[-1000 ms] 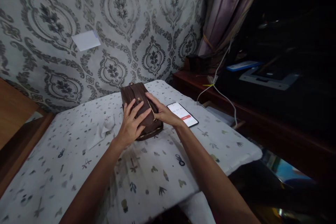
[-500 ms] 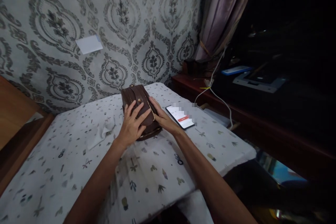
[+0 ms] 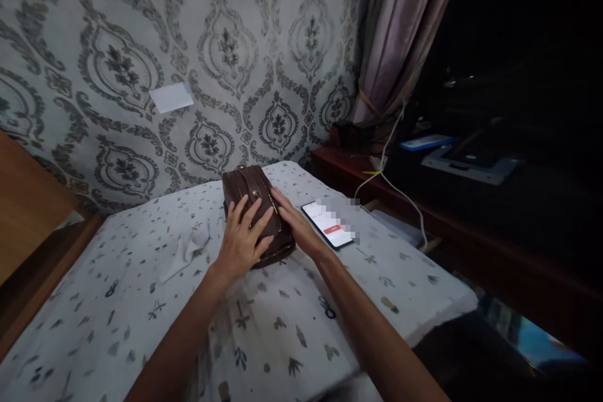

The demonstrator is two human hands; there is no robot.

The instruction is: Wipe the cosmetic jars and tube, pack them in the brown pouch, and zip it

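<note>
A brown handbag [image 3: 245,179] with gold zips and a gold stud lies on the table covered in white printed cloth. My left hand [image 3: 241,240] rests on top of its near part, fingers spread. Along the bag's right side lies my right hand [image 3: 299,226], its fingers stretched out and touching the edge. The bag's underside is hidden. Just right of that hand is a phone [image 3: 325,221] with a lit screen, partly blurred out.
A crumpled white tissue [image 3: 191,245] lies left of the bag. Behind the table stands a patterned wall with a white card [image 3: 171,97] on it. To the right are a dark red desk [image 3: 330,160], a white cable [image 3: 405,195] and a blue-edged object [image 3: 426,142].
The view has tilted, so everything sits slightly lower and further right. My right fingers have straightened along the bag's side. My left hand stays on top of the bag.
</note>
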